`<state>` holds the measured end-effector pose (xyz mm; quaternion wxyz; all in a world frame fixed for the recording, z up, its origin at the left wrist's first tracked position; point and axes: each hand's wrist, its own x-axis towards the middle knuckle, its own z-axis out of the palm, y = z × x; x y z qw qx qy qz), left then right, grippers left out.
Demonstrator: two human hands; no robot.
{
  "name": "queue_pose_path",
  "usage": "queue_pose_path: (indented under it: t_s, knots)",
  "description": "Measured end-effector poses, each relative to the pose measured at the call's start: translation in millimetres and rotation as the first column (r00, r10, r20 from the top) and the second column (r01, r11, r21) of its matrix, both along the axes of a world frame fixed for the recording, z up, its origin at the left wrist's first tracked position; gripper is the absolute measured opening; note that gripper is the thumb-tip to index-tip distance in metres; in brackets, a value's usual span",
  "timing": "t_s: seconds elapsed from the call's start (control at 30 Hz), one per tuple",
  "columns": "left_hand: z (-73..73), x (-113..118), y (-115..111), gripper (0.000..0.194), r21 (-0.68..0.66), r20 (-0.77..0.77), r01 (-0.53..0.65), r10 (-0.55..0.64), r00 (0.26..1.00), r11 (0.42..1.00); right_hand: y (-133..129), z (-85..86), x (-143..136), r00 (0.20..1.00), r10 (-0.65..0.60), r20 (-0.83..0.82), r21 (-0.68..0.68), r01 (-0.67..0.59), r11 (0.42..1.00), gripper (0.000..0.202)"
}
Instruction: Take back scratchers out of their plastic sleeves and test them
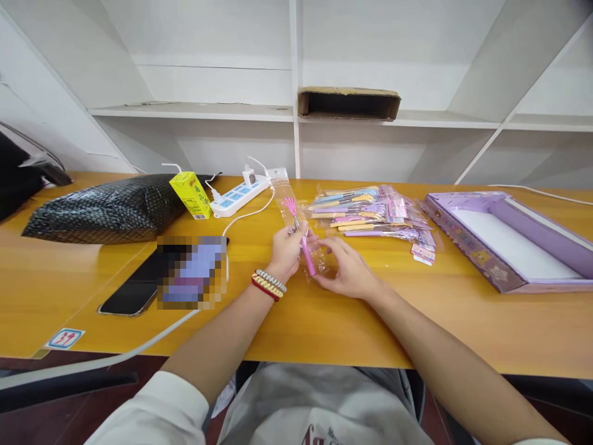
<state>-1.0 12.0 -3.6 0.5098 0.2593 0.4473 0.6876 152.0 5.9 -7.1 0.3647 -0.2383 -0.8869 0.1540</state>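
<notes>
Desk point(463, 334), centre frame: left hand point(286, 252) clamped on tool point(307, 256); right hand point(347, 269), fingers apart. Steady hold advised; avoid creasing bag point(280, 185).

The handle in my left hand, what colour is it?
The handle in your left hand is pink; the head view shows it best.

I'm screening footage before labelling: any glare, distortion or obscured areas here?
Head view: small glints on the clear sleeve around the pink tool and on the black bubble-wrap parcel; head view: the white shelving's side panels slant, suggesting wide-angle stretch; head view: a mosaic patch hides detail beside the dark phone.
</notes>
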Motion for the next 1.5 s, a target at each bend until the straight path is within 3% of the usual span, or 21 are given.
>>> queue_pose_path:
  t_s: [0.1,0.3,0.43,0.57,0.67,0.77,0.8,0.87,0.97,1.07,1.23,1.33,1.5]
  knots:
    - [-0.9,3.3,-2.8,0.032,0.035,-0.027,0.038,-0.037,0.999,0.999,2.9,-2.4,-0.1,0.999,-0.05,-0.008,0.03,0.05,0.998,0.056]
    - [0.8,10.1,-11.8,0.031,-0.019,-0.035,0.321,-0.321,0.946,0.947,10.0,-6.8,3.6,0.977,-0.212,-0.036,0.043,0.213,0.976,0.047]
    - [1.3,10.4,-15.4,0.028,0.019,-0.046,0.346,-0.345,0.937,0.938,5.1,-4.0,2.5,0.992,-0.118,-0.038,0.033,0.119,0.992,0.044]
    - [-0.7,6.6,-16.1,0.027,-0.006,-0.193,0.292,-0.288,0.938,0.956,2.3,-0.1,3.8,0.999,0.027,-0.02,-0.02,-0.027,0.999,0.051]
    - [-0.1,1.9,-14.8,0.029,-0.023,-0.242,0.291,-0.287,0.927,0.957,5.1,0.8,7.4,0.986,0.164,0.033,-0.031,-0.163,0.986,0.08]
    - [2.5,-2.5,-13.0,0.031,-0.021,-0.175,0.275,-0.274,0.946,0.961,7.4,-0.6,8.6,0.966,0.218,0.137,-0.017,-0.218,0.976,0.103]
    - [3.2,-3.5,-12.6,0.031,-0.024,-0.15,0.266,-0.266,0.952,0.964,7.5,-1.3,8.1,0.966,0.2,0.161,0.001,-0.203,0.979,0.098]
    - [3.5,-4.4,-12.3,0.031,-0.047,-0.12,0.245,-0.249,0.961,0.968,6.8,-2.1,6.8,0.979,0.136,0.151,0.052,-0.145,0.988,0.063]
    - [1.9,-2.2,-12.9,0.032,-0.081,-0.121,0.259,-0.268,0.956,0.962,5.4,-1.2,5.5,0.999,0.041,-0.007,0.077,-0.04,0.996,0.014]
    - [-0.2,2.5,-13.6,0.031,-0.047,-0.118,0.331,-0.335,0.935,0.942,5.7,0.1,5.0,0.987,-0.052,-0.155,-0.003,0.053,0.999,0.009]
    - [1.3,6.6,-13.3,0.03,0.018,-0.043,0.369,-0.368,0.929,0.929,9.4,-4.0,2.8,0.967,-0.165,-0.196,-0.205,0.124,0.971,0.017]
    - [4.5,4.8,-14.4,0.029,0.056,-0.039,0.406,-0.404,0.914,0.912,13.3,-8.1,2.4,0.954,-0.231,-0.188,-0.375,0.148,0.915,0.024]
    - [4.1,0.2,-15.9,0.034,0.032,-0.171,0.487,-0.475,0.863,0.873,20.6,-11.6,5.5,0.944,-0.261,-0.201,-0.625,0.082,0.776,0.031]
